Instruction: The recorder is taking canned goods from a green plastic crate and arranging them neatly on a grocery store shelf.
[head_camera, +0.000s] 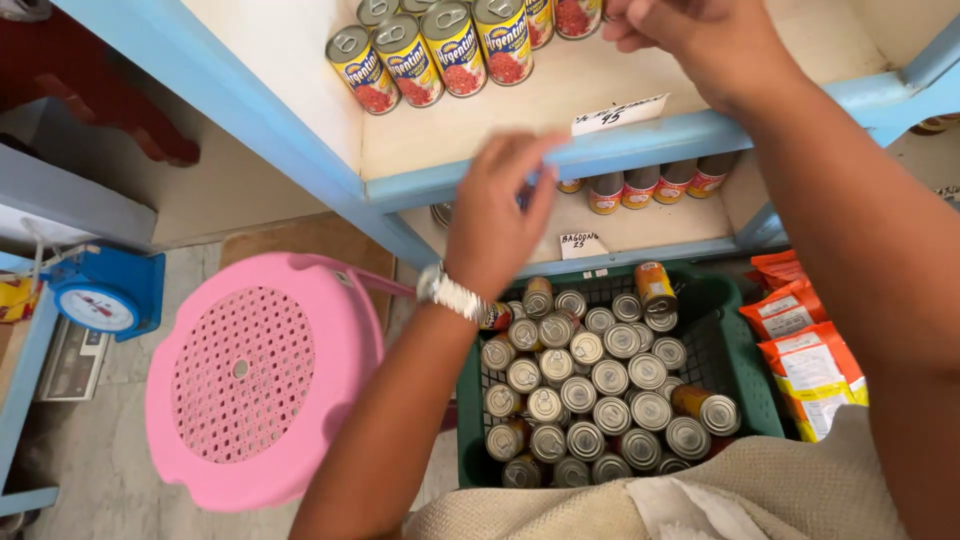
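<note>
My left hand (500, 215) hangs in front of the blue shelf edge (640, 145), fingers apart and empty, a metal watch on its wrist. My right hand (690, 35) reaches onto the upper shelf beside a row of yellow-and-red labelled cans (455, 45); its fingers are curled, and whether they hold anything is hidden. Below my arms a green crate (735, 345) holds several upright cans (590, 385) with silver lids.
A pink perforated plastic stool (250, 375) stands left of the crate. A blue weighing scale (105, 295) sits at far left. More cans (645, 185) line the lower shelf. Orange packets (805, 355) lie right of the crate. Paper price tags (620, 113) hang on the shelf edges.
</note>
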